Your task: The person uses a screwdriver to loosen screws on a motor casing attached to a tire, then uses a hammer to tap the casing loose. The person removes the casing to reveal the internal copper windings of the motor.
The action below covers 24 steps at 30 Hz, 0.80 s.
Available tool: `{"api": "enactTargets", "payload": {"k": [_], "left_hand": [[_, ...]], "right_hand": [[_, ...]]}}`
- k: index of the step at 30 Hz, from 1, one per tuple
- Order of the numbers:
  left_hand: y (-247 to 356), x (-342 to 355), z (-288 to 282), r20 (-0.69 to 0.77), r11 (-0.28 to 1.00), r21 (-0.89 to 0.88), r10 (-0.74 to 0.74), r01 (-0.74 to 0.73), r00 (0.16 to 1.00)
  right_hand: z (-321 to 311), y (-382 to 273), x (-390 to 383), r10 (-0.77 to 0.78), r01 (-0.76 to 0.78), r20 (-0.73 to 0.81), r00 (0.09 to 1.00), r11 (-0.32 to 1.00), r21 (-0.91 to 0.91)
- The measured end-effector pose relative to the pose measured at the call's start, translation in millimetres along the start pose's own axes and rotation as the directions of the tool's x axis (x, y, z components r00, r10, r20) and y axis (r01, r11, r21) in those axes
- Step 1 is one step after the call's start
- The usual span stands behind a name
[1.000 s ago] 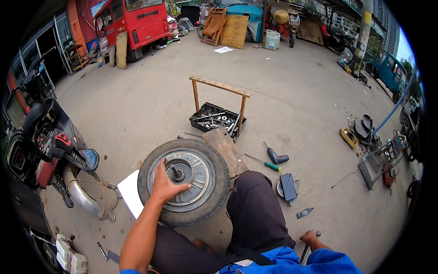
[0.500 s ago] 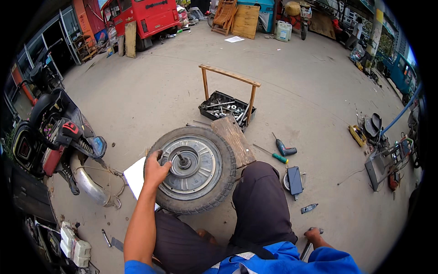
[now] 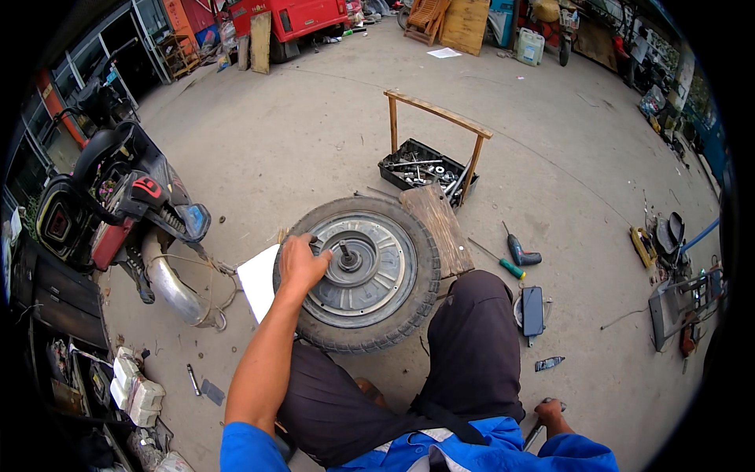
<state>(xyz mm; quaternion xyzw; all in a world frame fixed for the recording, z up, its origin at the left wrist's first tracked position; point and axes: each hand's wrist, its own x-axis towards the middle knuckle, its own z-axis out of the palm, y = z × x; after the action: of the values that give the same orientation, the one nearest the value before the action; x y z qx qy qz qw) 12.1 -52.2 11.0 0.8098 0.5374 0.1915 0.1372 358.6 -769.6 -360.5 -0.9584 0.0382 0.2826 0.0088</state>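
A wheel (image 3: 377, 303) with a black tyre and grey metal hub lies tilted in front of my knees, its axle (image 3: 346, 256) pointing up. On the hub's left side rests my left hand (image 3: 301, 266), thumb and fingers apart beside the axle. A small dark spot shows at its fingertips; I cannot tell if it is an object. Low at the right, my right hand (image 3: 549, 411) is closed round a long metal tool (image 3: 533, 435), whose kind is unclear. A wooden board (image 3: 439, 228) touches the tyre's far right side.
Beyond the board stands a black toolbox (image 3: 401, 178) with a wooden handle. A green-handled screwdriver (image 3: 511, 268), drill (image 3: 523, 250), phone (image 3: 533, 311) and small tube (image 3: 549, 363) lie right of my knee. A scooter (image 3: 130, 204) stands left; a white sheet (image 3: 258, 279) lies by the wheel.
The view has shifted, so the scene sits further right and slightly higher. My left hand stays on the hub, its fingers slightly repositioned. My right hand still grips the metal tool.
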Motion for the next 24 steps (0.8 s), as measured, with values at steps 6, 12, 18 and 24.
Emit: {"api": "enactTargets", "payload": {"k": [6, 12, 18, 24], "left_hand": [[17.4, 5.0, -10.5, 0.147, 0.995, 0.014, -0.104, 0.103, 0.984], [29.7, 6.0, -9.9, 0.151, 0.991, 0.131, -0.057, 0.037, 0.987], [9.6, 16.2, -5.1, 0.235, 0.993, 0.107, 0.032, -0.058, 0.971], [13.3, 20.4, -6.7, 0.299, 0.99, 0.094, 0.073, -0.106, 0.951]], "right_hand": [[-3.4, -0.1, -10.2, 0.013, -0.014, -0.037, 0.999, 1.0, -0.01], [-18.1, -0.8, -26.6, 0.101, -0.1, -0.012, 0.995, 0.994, 0.046], [-2.7, 19.9, -6.2, 0.07, -0.066, -0.154, 0.986, 0.997, 0.032], [-43.9, -23.0, -56.3, 0.228, -0.23, 0.028, 0.973, 0.958, 0.171]]}}
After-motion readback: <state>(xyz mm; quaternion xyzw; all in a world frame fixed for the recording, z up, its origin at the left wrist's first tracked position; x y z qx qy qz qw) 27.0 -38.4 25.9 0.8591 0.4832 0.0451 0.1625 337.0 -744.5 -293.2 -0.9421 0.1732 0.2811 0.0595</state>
